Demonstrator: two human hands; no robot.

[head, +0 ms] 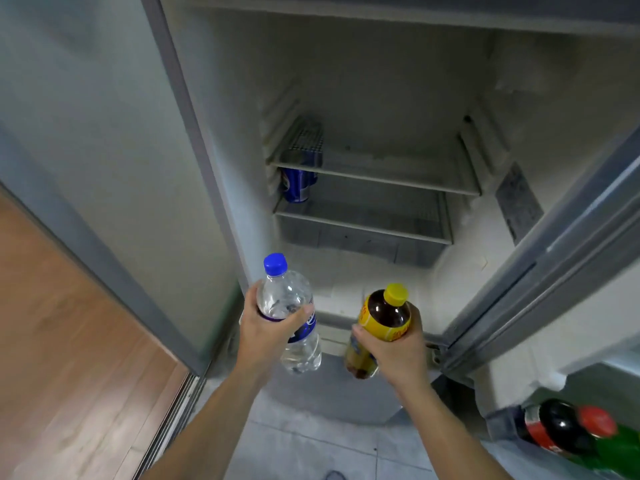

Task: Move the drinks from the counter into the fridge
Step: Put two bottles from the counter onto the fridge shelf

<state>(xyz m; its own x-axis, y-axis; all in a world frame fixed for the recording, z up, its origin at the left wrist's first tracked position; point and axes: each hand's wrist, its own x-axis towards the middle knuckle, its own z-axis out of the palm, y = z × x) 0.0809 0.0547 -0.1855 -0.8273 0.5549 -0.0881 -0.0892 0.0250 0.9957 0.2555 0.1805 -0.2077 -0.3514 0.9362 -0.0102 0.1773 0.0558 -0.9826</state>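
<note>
My left hand (263, 336) grips a clear water bottle (289, 299) with a blue cap and blue label, held upright in front of the open fridge. My right hand (394, 351) grips a brown tea bottle (382, 318) with a yellow cap and yellow label, level with the water bottle. Both bottles hover just outside the fridge's lower opening. Inside the fridge, a blue can (297, 187) stands at the left on the lower glass shelf (363, 225). The upper shelf (381, 178) carries nothing I can make out.
The fridge door (554, 278) stands open on the right; its door rack holds a dark cola bottle (554, 431) with a red label and a green bottle (620, 448). A grey wall (86, 133) is on the left. Wood flooring lies at left, grey tiles below.
</note>
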